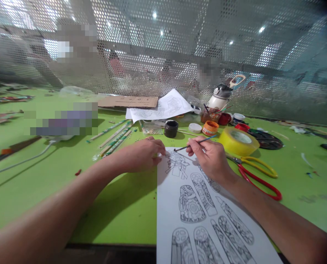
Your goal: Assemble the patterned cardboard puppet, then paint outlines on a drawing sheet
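In the head view, a white sheet of paper [166, 205] with black line drawings lies before me and runs past the near table edge. My left hand [145, 156] is at its upper left edge, with thumb and curled fingers closed on the paper there. A thin paintbrush [182, 147] with a blue handle end is pinched in my right hand [211, 156]. Its dark tip is at the top of the upper left drawing; whether it touches the paper I cannot tell. An uncapped jar of black paint [171, 129] stands just beyond both hands.
Right of my right hand are yellow tape [238, 141], scissors [251, 172] with yellow and red handles, and a dark palette [270, 140]. An orange paint jar [210, 128] and a bottle [219, 97] stand behind. Wrapped sticks [116, 141], cardboard [127, 101] and a perforated screen [152, 55] lie beyond.
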Demonstrator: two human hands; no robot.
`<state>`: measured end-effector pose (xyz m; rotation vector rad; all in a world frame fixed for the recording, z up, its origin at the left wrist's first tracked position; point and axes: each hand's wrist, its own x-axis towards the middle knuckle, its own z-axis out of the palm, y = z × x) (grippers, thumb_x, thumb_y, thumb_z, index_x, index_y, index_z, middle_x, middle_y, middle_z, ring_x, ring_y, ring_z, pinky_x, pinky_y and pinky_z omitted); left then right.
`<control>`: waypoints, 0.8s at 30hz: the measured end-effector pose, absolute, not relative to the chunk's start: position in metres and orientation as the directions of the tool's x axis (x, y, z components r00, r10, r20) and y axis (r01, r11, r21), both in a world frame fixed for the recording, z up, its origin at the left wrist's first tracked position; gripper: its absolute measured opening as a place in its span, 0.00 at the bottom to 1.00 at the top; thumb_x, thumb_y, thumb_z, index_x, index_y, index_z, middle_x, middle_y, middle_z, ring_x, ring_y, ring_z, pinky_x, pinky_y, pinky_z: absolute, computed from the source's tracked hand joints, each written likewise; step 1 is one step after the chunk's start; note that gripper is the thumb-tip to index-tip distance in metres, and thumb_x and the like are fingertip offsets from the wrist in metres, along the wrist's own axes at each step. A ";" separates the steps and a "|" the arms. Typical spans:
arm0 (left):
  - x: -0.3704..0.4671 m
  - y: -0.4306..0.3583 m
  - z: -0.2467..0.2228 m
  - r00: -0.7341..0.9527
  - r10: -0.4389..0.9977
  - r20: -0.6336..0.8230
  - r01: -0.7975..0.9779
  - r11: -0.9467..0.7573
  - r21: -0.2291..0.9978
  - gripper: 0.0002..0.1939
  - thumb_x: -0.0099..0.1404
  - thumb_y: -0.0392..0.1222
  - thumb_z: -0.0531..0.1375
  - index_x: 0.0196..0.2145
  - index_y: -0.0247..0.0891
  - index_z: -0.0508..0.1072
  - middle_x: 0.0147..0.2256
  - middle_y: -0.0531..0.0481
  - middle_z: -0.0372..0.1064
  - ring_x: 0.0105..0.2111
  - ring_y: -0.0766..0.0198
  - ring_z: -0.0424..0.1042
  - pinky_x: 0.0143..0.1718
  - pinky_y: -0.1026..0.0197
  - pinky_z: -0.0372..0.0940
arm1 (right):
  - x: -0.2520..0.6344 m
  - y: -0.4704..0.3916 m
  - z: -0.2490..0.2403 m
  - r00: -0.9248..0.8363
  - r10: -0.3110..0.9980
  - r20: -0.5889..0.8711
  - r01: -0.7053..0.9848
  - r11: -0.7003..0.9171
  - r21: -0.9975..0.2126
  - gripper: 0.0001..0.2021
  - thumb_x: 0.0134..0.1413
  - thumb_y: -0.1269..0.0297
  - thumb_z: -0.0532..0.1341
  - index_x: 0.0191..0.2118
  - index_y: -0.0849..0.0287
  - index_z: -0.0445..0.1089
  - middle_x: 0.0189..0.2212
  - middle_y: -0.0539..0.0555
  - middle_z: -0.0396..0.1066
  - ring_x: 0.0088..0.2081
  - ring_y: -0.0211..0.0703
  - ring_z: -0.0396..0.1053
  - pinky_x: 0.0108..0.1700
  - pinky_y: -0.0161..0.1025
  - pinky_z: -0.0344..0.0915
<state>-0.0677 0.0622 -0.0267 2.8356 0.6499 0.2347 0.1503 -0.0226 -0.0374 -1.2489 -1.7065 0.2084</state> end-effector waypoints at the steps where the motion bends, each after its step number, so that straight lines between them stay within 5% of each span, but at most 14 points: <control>1: -0.068 0.062 -0.027 0.890 0.444 0.106 0.408 -0.878 0.252 0.14 0.61 0.37 0.54 0.43 0.39 0.75 0.46 0.46 0.71 0.44 0.61 0.70 0.50 0.58 0.62 | 0.150 -0.023 -0.037 0.005 0.806 0.592 0.630 0.457 -0.628 0.13 0.62 0.60 0.55 0.31 0.61 0.69 0.24 0.51 0.72 0.24 0.35 0.71 0.28 0.32 0.70; 24: -0.068 0.064 -0.027 0.892 0.441 0.098 0.409 -0.880 0.243 0.15 0.62 0.37 0.54 0.45 0.39 0.75 0.47 0.46 0.71 0.44 0.61 0.69 0.50 0.57 0.61 | 0.150 -0.023 -0.036 0.024 0.800 0.600 0.633 0.453 -0.628 0.12 0.62 0.61 0.55 0.32 0.62 0.69 0.24 0.51 0.72 0.24 0.34 0.71 0.27 0.32 0.69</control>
